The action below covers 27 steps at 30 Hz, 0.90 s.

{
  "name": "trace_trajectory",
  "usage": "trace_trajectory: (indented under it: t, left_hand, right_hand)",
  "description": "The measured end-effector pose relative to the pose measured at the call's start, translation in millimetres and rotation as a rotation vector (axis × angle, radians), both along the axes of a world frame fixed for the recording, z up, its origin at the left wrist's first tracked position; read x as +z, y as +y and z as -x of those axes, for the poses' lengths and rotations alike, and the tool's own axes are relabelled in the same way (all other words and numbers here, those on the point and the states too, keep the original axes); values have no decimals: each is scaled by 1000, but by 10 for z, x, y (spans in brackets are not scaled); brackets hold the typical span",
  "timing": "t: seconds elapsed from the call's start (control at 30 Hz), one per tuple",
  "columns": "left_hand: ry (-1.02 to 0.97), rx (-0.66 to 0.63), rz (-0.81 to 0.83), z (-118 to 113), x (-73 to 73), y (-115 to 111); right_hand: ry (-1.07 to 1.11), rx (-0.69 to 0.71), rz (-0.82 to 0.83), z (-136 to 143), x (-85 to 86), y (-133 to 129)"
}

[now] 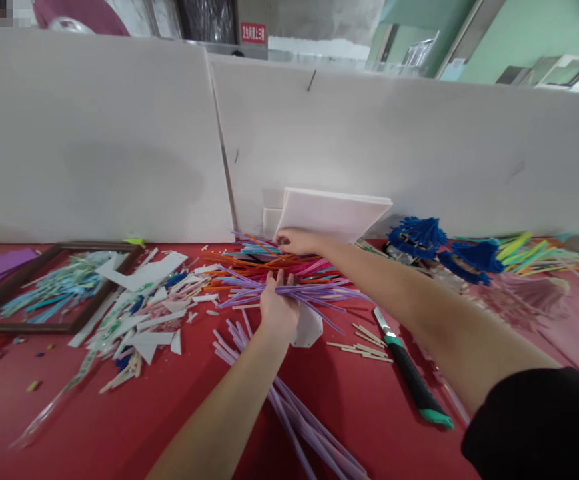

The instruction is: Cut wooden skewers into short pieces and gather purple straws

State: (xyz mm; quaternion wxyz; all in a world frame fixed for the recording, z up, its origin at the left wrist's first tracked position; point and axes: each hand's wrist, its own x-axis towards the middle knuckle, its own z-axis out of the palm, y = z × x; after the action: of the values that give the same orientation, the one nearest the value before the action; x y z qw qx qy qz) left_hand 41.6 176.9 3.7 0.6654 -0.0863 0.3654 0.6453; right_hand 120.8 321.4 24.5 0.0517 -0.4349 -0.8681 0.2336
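Observation:
A heap of pipe cleaners in orange, pink and purple [239, 283] lies on the red table. My left hand [278, 310] is in the front of this heap, closed on some purple pipe cleaners [319, 292] that stick out to the right. At the heap's back edge, my right hand [296, 241] has its fingers curled down beside the white sheets [336, 213]; whatever is between those fingertips is hidden. Under my left hand a white cut piece [309, 327] shows in part. More purple pipe cleaners [314, 427] run beneath my left forearm to the near edge.
Right of the heap lie small wooden sticks [369, 350] and a black-and-green utility knife [409, 373]. White scraps [144, 320] and a brown frame [24, 328] spread left. Blue fringed pieces [419, 237] stand at back right. White panels [394, 140] wall off the rear.

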Motion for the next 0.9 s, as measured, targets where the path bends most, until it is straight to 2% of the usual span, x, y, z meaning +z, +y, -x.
trace_trajectory:
  t: [0.2,0.4,0.5,0.6,0.8,0.9]
  left_hand:
    - [14,-7,9,-1,20,10]
    - [9,5,10,0,18,17]
    - [0,19,12,3,12,20]
    - [-12,27,6,3,5,22]
    - [-50,8,-68,-22,-6,48]
    - [-52,1,-73,-14,-17,69]
  right_hand:
    - [119,-55,-9,-97,84,-25]
    - [227,-175,-182,-123,288,-99]
    - [198,-180,-199,-88,371,-130]
    - [124,-120,-121,-34,384,-196]
    - [-79,165,216,26,248,-402]
    - [-117,239,254,-5,249,-401]
